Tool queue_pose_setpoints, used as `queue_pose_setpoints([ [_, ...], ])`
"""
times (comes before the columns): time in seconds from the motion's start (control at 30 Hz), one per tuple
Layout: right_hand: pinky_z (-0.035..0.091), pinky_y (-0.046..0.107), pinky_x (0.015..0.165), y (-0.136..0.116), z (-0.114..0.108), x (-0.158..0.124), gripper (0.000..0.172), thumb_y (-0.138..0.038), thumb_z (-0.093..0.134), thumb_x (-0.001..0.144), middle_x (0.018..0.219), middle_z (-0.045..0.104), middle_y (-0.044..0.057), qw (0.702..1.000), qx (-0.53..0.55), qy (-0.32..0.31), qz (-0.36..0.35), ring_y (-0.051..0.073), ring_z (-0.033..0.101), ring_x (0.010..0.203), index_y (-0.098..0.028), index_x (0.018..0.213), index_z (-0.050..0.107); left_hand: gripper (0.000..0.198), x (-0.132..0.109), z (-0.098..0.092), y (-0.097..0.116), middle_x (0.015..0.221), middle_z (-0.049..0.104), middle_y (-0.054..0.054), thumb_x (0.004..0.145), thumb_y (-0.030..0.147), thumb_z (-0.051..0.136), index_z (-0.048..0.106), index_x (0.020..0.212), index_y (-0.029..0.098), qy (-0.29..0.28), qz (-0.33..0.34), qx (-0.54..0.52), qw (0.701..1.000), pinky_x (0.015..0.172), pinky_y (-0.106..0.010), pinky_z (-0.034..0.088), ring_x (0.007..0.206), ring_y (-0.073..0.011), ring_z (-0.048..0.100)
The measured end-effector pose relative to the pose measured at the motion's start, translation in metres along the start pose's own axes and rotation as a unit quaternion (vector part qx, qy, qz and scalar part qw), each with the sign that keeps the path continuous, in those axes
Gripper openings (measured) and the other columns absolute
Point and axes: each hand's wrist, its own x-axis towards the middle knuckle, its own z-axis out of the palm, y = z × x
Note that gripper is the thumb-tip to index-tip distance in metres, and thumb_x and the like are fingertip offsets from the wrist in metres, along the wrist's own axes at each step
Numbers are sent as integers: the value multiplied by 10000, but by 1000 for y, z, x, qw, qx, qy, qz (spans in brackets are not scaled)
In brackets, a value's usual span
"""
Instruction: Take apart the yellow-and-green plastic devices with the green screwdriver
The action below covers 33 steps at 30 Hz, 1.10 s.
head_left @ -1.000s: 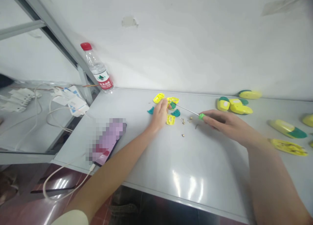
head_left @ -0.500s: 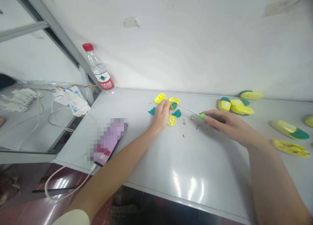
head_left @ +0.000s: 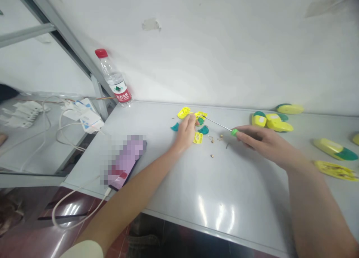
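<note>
My left hand (head_left: pixel 185 132) rests on the white table with its fingertips pinching a yellow-and-green plastic piece (head_left: pixel 200 117). My right hand (head_left: pixel 260 140) is shut on a small screwdriver (head_left: pixel 220 125) with a green handle, its thin shaft reaching left towards that piece. Other yellow plastic parts (head_left: pixel 184 112) (head_left: pixel 198 137) and teal parts (head_left: pixel 203 130) (head_left: pixel 175 127) lie around my left hand. Small brass screws (head_left: pixel 212 155) are scattered between my hands. Yellow-and-green toy shells (head_left: pixel 277 123) lie further right.
A water bottle with a red cap (head_left: pixel 113 80) stands at the table's back left corner. A pixelated phone (head_left: pixel 125 164) lies left of my forearm, with a white cable (head_left: pixel 78 209) hanging over the table edge. A wall rises behind the table.
The whole view has drifted slightly. Both hands and the screwdriver stay almost where they were, with the shaft still pointing at the same piece.
</note>
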Motion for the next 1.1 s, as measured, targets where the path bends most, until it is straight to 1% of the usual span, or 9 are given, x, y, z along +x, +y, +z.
queue_pose_setpoints([
  [0.1, 503, 376, 641, -2, 2, 0, 584, -754, 562, 922, 845, 719, 59, 1000, -2, -18, -9, 236, 639, 736, -251, 1155, 745, 416, 0, 1, 1, 760, 527, -3, 1064, 485, 439, 545, 789, 192, 1, -6, -6, 1000, 686, -275, 385, 672, -123, 455],
  [0.2, 507, 378, 646, -4, 2, 0, 580, -753, 557, 927, 856, 725, 59, 1000, -2, -20, -8, 235, 641, 741, -254, 1155, 745, 408, 0, 1, 2, 749, 519, -1, 1066, 464, 444, 548, 781, 191, 5, -16, -11, 1000, 690, -275, 384, 668, -123, 454],
  [0.4, 505, 373, 649, -6, 0, -1, 582, -756, 573, 916, 878, 736, 60, 1000, 7, -25, -7, 231, 644, 742, -250, 1147, 747, 412, 1, 1, -1, 799, 563, -12, 1054, 491, 463, 553, 785, 191, 5, -9, -17, 1000, 694, -276, 392, 686, -123, 464],
  [0.67, 511, 375, 657, -5, -2, -3, 575, -760, 584, 906, 880, 740, 60, 1000, 5, -28, -7, 234, 648, 746, -256, 1122, 758, 438, 1, 2, -3, 775, 554, -17, 1059, 524, 425, 544, 802, 191, 6, 5, 2, 1000, 652, -275, 404, 671, -122, 463],
  [0.8, 511, 377, 665, -3, -1, -2, 579, -754, 582, 912, 882, 739, 62, 1000, 11, -24, -5, 233, 641, 747, -252, 1145, 754, 460, 0, 2, -1, 768, 539, -13, 1052, 549, 427, 535, 783, 192, 4, 4, 2, 1000, 669, -280, 393, 670, -123, 459],
  [1.1, 509, 373, 649, -3, -1, -3, 586, -759, 581, 907, 858, 730, 57, 1000, 6, -21, -7, 228, 641, 728, -255, 1151, 756, 455, 0, 1, 0, 750, 522, -11, 1053, 538, 429, 549, 778, 196, 3, 3, 2, 1000, 676, -284, 393, 668, -129, 456],
])
